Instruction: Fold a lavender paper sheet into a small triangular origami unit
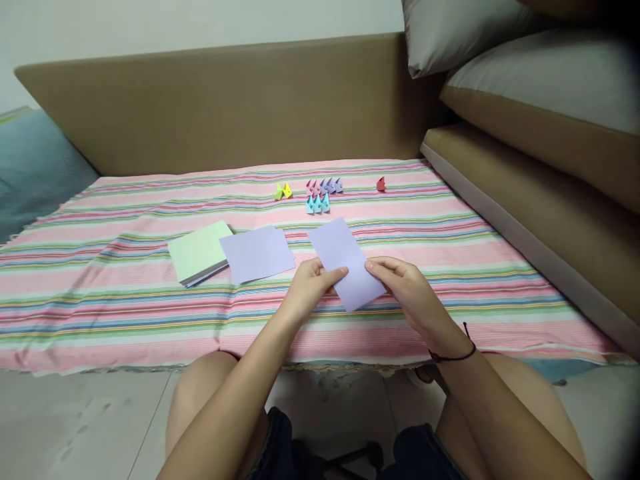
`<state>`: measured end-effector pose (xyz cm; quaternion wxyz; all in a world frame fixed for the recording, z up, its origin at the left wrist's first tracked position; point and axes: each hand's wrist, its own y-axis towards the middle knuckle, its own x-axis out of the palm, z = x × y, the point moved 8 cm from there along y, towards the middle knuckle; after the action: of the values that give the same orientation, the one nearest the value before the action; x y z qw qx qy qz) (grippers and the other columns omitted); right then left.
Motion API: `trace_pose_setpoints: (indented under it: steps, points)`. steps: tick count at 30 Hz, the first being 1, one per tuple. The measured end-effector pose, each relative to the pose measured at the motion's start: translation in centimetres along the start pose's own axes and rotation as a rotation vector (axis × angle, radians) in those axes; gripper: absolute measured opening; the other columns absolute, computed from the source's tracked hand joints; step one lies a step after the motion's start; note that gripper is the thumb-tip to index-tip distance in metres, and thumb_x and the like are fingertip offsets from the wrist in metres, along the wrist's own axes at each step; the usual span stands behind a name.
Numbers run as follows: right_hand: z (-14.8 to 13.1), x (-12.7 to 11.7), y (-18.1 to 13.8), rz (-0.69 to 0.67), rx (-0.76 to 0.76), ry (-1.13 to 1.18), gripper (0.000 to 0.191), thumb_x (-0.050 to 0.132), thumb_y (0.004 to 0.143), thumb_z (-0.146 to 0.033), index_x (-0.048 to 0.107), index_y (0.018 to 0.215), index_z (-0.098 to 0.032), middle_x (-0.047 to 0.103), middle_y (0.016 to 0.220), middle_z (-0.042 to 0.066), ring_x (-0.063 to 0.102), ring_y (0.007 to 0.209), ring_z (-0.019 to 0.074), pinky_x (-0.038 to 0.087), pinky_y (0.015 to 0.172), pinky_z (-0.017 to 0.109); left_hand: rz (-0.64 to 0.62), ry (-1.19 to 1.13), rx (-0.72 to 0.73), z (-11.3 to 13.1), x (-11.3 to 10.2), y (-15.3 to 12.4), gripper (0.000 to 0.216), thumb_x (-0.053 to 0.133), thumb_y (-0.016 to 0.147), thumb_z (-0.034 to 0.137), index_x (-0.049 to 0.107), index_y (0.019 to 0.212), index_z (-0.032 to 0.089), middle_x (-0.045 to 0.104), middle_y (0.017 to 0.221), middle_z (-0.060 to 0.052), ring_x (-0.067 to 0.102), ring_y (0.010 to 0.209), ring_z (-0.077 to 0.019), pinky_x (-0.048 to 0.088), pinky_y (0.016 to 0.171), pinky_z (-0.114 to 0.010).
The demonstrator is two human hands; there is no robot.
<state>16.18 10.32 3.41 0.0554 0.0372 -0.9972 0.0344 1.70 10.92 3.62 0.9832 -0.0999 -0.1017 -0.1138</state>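
A lilac paper sheet (345,260) is held over the striped cloth (100,293) near its front edge. My left hand (310,287) pinches the sheet's left edge with thumb and fingers. My right hand (410,290) pinches its right edge, and a dark cord sits on that wrist. Left of the hands another lilac sheet (257,253) lies flat, overlapping a paper stack with a pale green top sheet (199,252).
Small folded paper pieces lie farther back: yellow-green ones (283,191), a pink, lilac and blue cluster (323,193), and a lone red one (381,184). A brown sofa back (225,100) rises behind, with cushions (540,87) at the right and tiled floor below.
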Motion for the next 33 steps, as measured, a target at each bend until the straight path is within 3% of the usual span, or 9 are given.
trace_pose_setpoints:
  steps: [5,10,12,15,18,22,26,30,33]
  points:
    - [0.4,-0.4,0.2,0.007,0.022,-0.079,0.024,0.065,0.075,-0.040,0.065,0.080,-0.017,0.062,0.075,0.002,0.053,0.064,0.0129,0.039,0.054,0.024,-0.011,0.034,0.000,0.2,0.2,-0.1,0.035,0.073,0.067,0.039,0.066,0.086,0.011,0.071,0.081,-0.008,0.065,0.072,-0.0186,0.051,0.071,-0.033]
    - [-1.0,-0.2,0.0,-0.012,-0.139,-0.330,0.018,0.057,0.083,-0.034,0.065,0.083,-0.018,0.064,0.081,0.003,0.056,0.072,0.0161,0.040,0.059,0.027,0.175,0.151,0.279,3.0,-2.5,0.0,0.051,0.074,0.068,0.034,0.056,0.112,0.015,0.070,0.097,-0.009,0.065,0.086,-0.0195,0.051,0.075,-0.031]
    - [-2.5,0.2,-0.5,0.014,-0.313,-0.538,0.016,0.052,0.087,-0.028,0.065,0.084,-0.019,0.065,0.086,0.004,0.057,0.079,0.0179,0.041,0.066,0.029,0.206,0.391,0.485,5.0,-2.7,-0.7,0.052,0.073,0.070,0.031,0.054,0.117,0.018,0.069,0.101,-0.008,0.064,0.091,-0.0197,0.049,0.080,-0.033]
    - [-4.3,1.7,-1.6,0.014,-0.572,-0.820,0.017,0.048,0.089,-0.020,0.064,0.084,-0.019,0.063,0.084,0.005,0.055,0.084,0.0195,0.041,0.076,0.033,0.172,0.944,0.819,7.0,-0.5,-2.5,0.031,0.067,0.078,0.031,0.063,0.108,0.023,0.069,0.105,-0.005,0.058,0.103,-0.0216,0.039,0.093,-0.039]
    - [-4.5,3.0,-2.2,-0.034,-0.673,-0.945,0.018,0.046,0.091,-0.018,0.064,0.087,-0.018,0.062,0.083,0.005,0.054,0.084,0.0203,0.041,0.077,0.034,0.089,1.256,0.942,6.6,1.7,-3.5,0.013,0.059,0.085,0.029,0.067,0.092,0.023,0.071,0.092,-0.002,0.057,0.095,-0.0201,0.033,0.094,-0.040]
    - [-4.4,2.7,-2.1,-0.018,-0.696,-1.012,0.017,0.049,0.089,-0.019,0.065,0.086,-0.019,0.064,0.084,0.005,0.056,0.085,0.0210,0.042,0.079,0.036,0.071,1.337,0.894,6.0,2.2,-3.2,0.015,0.051,0.090,0.026,0.065,0.085,0.020,0.070,0.085,-0.002,0.057,0.086,-0.0174,0.033,0.090,-0.037]
    - [-5.4,-0.5,-1.4,0.094,-0.678,-0.926,0.015,0.053,0.084,-0.018,0.067,0.081,-0.020,0.067,0.085,0.004,0.059,0.085,0.0211,0.044,0.079,0.036,0.121,1.292,0.767,6.2,0.8,-2.3,0.016,0.050,0.089,0.023,0.062,0.081,0.018,0.068,0.084,-0.002,0.056,0.085,-0.0181,0.035,0.085,-0.036]
    - [-5.6,-5.1,-0.5,0.307,-0.451,-0.626,0.014,0.058,0.082,-0.028,0.070,0.082,-0.020,0.069,0.091,0.006,0.062,0.091,0.0234,0.046,0.083,0.038,0.192,0.927,0.561,6.0,-1.7,-1.2,0.014,0.053,0.085,0.024,0.062,0.077,0.017,0.066,0.081,-0.004,0.057,0.081,-0.0179,0.040,0.077,-0.031]
    - [-3.0,-3.4,0.2,0.018,-0.135,-0.219,0.029,0.061,0.081,-0.042,0.069,0.101,-0.022,0.070,0.105,0.007,0.062,0.102,0.0251,0.047,0.090,0.040,0.238,0.469,0.360,4.4,-3.2,-0.4,0.018,0.058,0.080,0.032,0.062,0.075,0.016,0.064,0.076,-0.003,0.057,0.071,-0.0153,0.042,0.067,-0.026]
